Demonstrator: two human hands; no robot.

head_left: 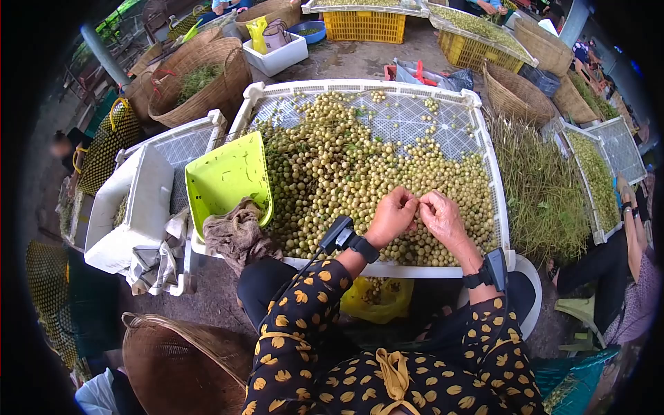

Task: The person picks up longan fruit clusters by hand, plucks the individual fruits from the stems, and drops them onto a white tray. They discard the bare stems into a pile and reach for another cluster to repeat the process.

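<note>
Both hands are close together over the right front part of a white mesh tray (499,200) heaped with small round yellow-green fruits (332,173). My left hand (393,218) has its fingers pinched; what they hold, if anything, is too small to make out. Almost touching it, my right hand (444,220) is pinched too, its contents hidden. Stems and leaves lie among the fruits. At the tray's left edge rests a lime-green scoop (225,176), with a brown cloth (238,235) by its lower end.
A white foam box (149,187) stands left on another tray. Woven baskets (200,83) are behind and at the lower left (180,360). Cut stems (539,194) lie right, near a seated person's arm (631,221). Yellow crates (364,28) bear trays at the back.
</note>
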